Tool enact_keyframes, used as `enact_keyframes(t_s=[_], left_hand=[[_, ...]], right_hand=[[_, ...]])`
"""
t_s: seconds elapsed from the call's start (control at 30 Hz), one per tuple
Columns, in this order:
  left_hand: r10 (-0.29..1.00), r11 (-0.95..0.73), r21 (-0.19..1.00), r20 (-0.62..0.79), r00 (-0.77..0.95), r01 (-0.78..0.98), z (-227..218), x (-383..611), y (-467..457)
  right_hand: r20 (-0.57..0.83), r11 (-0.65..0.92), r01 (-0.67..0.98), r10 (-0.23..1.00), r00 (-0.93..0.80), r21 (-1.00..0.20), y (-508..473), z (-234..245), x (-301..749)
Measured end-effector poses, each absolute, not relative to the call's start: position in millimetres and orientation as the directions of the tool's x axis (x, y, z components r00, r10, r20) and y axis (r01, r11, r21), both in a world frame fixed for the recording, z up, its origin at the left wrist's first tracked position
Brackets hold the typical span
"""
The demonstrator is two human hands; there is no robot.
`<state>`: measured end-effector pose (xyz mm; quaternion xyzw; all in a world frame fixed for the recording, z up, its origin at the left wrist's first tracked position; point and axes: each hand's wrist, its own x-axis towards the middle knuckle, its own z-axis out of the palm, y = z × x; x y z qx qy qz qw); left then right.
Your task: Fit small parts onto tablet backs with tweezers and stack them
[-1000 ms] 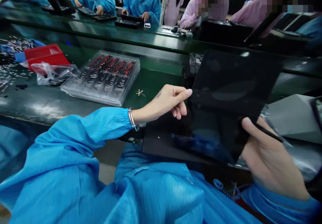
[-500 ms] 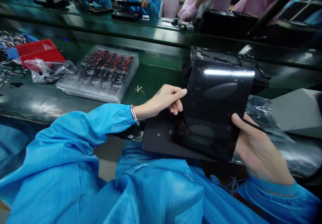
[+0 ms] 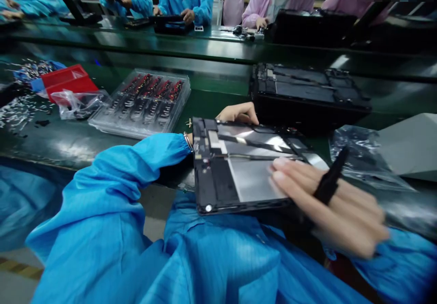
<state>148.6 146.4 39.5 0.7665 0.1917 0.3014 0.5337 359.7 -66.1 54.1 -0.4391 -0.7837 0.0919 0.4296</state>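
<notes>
A tablet (image 3: 252, 176) with its inside exposed is tilted up above my lap, showing silver battery panels, boards and ribbon cables. My left hand (image 3: 239, 112) grips it from behind at the far left edge, with the palm and most of the fingers hidden. Over the tablet's right half lies my right hand (image 3: 327, 199), slightly blurred, its fingertips on the silver battery (image 3: 254, 179). A slim black tool (image 3: 332, 176) sticks out between the right fingers; its exact kind is too blurred to tell.
Beyond the tablet, a stack of opened tablets (image 3: 307, 85) stands on the green bench. Clear trays (image 3: 139, 103) of small parts, a red bin (image 3: 70, 83) and a plastic bag (image 3: 80, 103) lie left. A grey box (image 3: 409, 144) and bagged parts (image 3: 362, 149) lie right. Co-workers sit opposite.
The tablet has turned from its glossy black screen side to its exposed inside. My left hand has gone behind its far edge, and my right hand has moved over the battery.
</notes>
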Motion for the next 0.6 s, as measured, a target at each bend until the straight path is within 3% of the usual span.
enact_keyframes(t_s=[0.1, 0.2, 0.27, 0.33, 0.5, 0.6], left_hand=[[0.62, -0.365, 0.926, 0.167, 0.767, 0.094, 27, 127, 150], [0.727, -0.502, 0.725, 0.059, 0.684, 0.471, 27, 92, 145], [0.762, -0.558, 0.509, 0.003, 0.647, 0.655, 27, 69, 135], [0.763, -0.576, 0.427, -0.026, 0.646, 0.697, 25, 52, 119], [0.804, -0.521, 0.459, -0.019, 0.595, 0.72, 7, 39, 84], [0.821, -0.398, 0.615, -0.092, 0.563, 0.681, 7, 45, 74]], right_hand=[[0.64, 0.712, 0.682, 0.605, -0.474, -0.168, -70, 32, 358], [0.597, 0.756, 0.655, 0.53, -0.602, -0.01, -70, 18, 371], [0.554, 0.766, 0.643, 0.533, -0.639, 0.006, -71, 11, 377], [0.516, 0.764, 0.645, 0.559, -0.649, -0.018, -73, 5, 378], [0.479, 0.785, 0.616, 0.568, -0.67, -0.069, -74, -8, 369], [0.493, 0.786, 0.614, 0.562, -0.664, -0.07, -70, -14, 366]])
